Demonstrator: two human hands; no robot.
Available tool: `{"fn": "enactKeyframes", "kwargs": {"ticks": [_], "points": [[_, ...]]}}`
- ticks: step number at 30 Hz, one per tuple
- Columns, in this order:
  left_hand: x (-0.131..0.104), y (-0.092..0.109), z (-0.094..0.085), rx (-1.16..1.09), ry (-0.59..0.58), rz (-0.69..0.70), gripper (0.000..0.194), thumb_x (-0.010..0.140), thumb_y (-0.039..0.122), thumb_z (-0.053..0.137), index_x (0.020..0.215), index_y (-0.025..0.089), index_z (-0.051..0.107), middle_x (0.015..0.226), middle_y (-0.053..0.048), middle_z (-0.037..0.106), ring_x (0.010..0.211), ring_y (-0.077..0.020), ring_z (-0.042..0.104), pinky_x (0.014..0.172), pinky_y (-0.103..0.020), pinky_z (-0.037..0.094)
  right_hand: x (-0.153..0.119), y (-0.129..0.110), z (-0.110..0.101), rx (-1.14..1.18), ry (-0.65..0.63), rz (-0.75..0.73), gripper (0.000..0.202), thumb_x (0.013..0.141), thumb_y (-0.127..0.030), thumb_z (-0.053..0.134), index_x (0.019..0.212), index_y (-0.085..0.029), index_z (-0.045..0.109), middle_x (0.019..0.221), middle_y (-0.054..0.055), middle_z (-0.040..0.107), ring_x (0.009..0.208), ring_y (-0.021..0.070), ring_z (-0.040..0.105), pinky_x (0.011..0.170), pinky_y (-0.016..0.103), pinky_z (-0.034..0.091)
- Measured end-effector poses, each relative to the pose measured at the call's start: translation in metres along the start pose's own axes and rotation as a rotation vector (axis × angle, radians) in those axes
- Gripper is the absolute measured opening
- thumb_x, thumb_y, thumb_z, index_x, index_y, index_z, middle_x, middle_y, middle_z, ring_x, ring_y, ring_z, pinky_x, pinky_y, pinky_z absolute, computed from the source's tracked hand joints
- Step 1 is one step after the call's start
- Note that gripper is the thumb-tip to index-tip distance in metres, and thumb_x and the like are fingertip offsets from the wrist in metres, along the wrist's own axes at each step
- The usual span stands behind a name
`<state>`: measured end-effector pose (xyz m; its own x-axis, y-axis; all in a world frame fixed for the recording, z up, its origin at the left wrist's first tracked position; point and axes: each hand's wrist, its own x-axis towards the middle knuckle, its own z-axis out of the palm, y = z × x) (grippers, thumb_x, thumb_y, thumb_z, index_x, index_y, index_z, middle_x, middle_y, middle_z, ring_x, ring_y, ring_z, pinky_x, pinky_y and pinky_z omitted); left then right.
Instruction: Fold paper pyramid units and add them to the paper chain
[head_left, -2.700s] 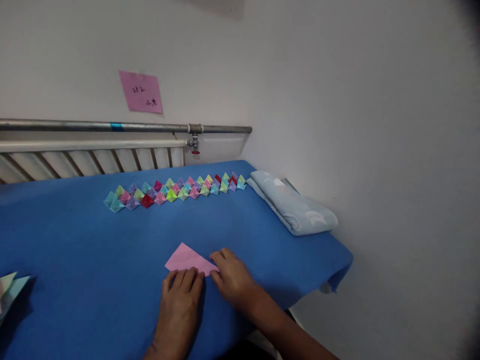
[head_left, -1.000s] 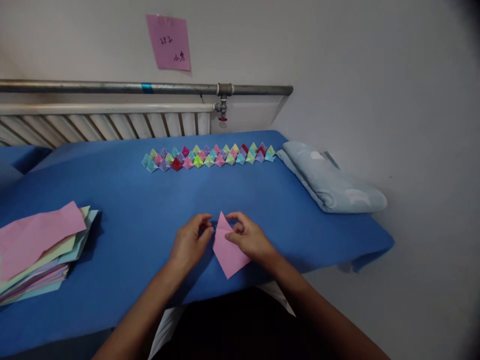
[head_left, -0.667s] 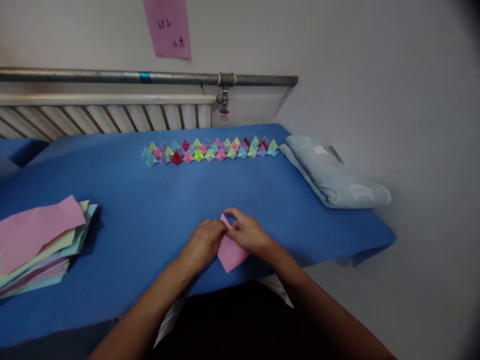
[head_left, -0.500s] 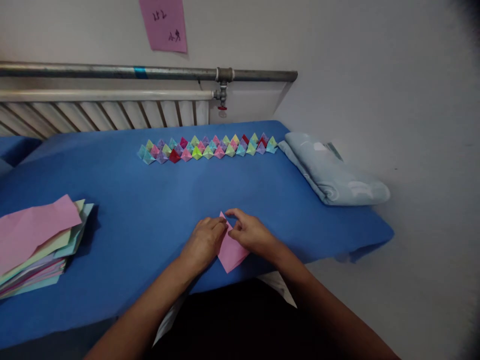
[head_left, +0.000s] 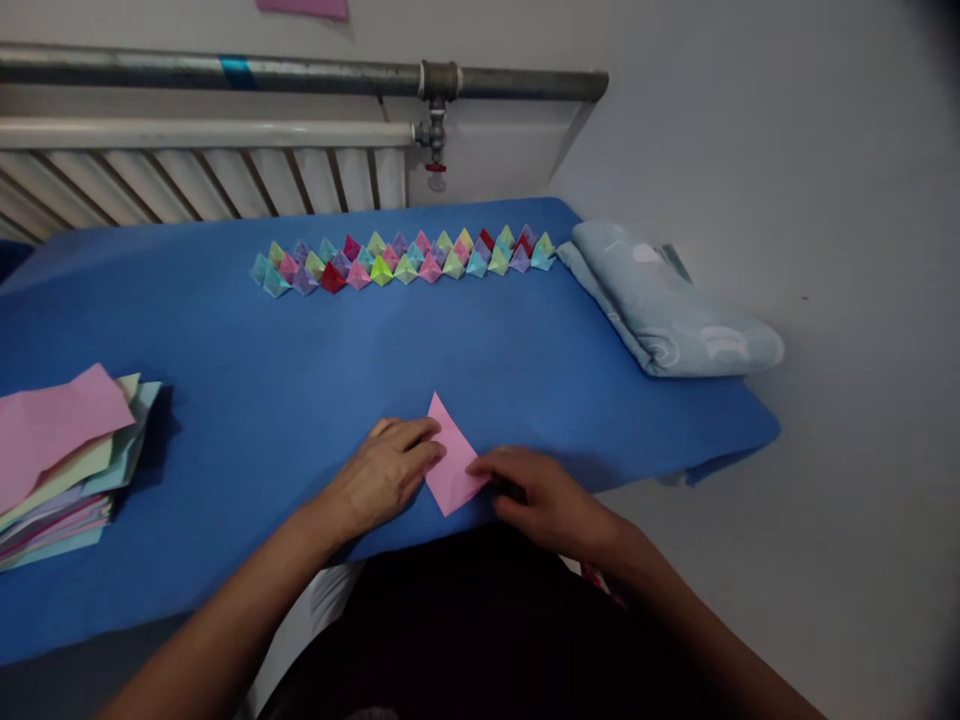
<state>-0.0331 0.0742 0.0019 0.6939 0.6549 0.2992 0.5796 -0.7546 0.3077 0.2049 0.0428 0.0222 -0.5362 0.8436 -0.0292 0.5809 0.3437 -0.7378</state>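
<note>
Your left hand (head_left: pixel 379 475) hides one edge of the pink paper (head_left: pixel 454 465), grip impossible to tell; your right hand (head_left: pixel 547 500) touches a corner, fingers parted.

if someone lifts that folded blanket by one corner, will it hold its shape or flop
The blanket would probably flop open, since its layers look soft and merely folded. It seems unlikely to roll, as it lies flat and wide.
</note>
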Motion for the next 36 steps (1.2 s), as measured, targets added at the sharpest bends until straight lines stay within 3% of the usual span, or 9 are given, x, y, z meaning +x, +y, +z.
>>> {"fn": "enactKeyframes", "kwargs": {"ticks": [4,8,14,18,26,36], "points": [[0.000,0.001,-0.009,-0.068,-0.084,0.021,0.034,0.080,0.011,0.051,0.113,0.016,0.060,0.124,-0.013,0.061,0.112,-0.0245,0.057,0.097,-0.044,0.043,-0.003,0.007,0.008,-0.175,0.114,-0.162,0.026,0.086,-0.010,0.052,0.105,-0.020,0.066,0.094,0.006,0.067,0.084,0.0186,0.057,0.077,0.033,0.047],[-0.001,0.004,-0.011,-0.083,-0.109,0.005,0.037,0.078,0.019,0.056,0.115,0.016,0.057,0.123,-0.013,0.061,0.115,-0.0249,0.056,0.101,-0.045,0.040,-0.005,0.016,0.013,-0.283,0.288,-0.205,0.021,0.091,-0.015,0.050,0.100,-0.020,0.068,0.092,0.007,0.065,0.079,0.0178,0.055,0.071,0.032,0.048],[-0.003,0.012,0.005,0.057,0.054,0.009,0.023,0.086,0.025,0.056,0.107,0.015,0.059,0.116,-0.015,0.063,0.108,-0.0247,0.060,0.098,-0.044,0.043,-0.010,0.025,0.017,-0.347,0.418,-0.192,0.020,0.090,-0.014,0.051,0.100,-0.019,0.068,0.100,0.010,0.062,0.088,0.0195,0.057,0.076,0.035,0.051],[-0.004,0.019,0.014,0.122,0.143,0.009,0.015,0.089,0.022,0.054,0.098,0.015,0.064,0.112,-0.016,0.065,0.107,-0.0254,0.062,0.095,-0.045,0.045,-0.010,0.026,0.019,-0.335,0.437,-0.171,0.019,0.091,-0.016,0.052,0.100,-0.021,0.067,0.100,0.009,0.062,0.089,0.0191,0.058,0.077,0.035,0.051],[-0.003,0.025,0.017,0.153,0.207,-0.048,0.015,0.092,0.018,0.052,0.091,0.015,0.066,0.106,-0.013,0.069,0.105,-0.0242,0.064,0.096,-0.047,0.045,-0.005,0.025,0.017,-0.271,0.440,-0.127,0.013,0.091,-0.018,0.054,0.094,-0.020,0.066,0.100,0.008,0.065,0.091,0.0192,0.060,0.082,0.037,0.048],[0.001,0.034,0.022,0.101,0.208,-0.202,0.017,0.094,0.018,0.048,0.092,0.015,0.065,0.108,-0.011,0.069,0.104,-0.0224,0.064,0.098,-0.047,0.043,0.003,0.023,0.011,-0.194,0.388,0.030,0.008,0.088,-0.022,0.059,0.082,-0.021,0.065,0.105,0.007,0.067,0.097,0.0216,0.059,0.087,0.041,0.042]]}}
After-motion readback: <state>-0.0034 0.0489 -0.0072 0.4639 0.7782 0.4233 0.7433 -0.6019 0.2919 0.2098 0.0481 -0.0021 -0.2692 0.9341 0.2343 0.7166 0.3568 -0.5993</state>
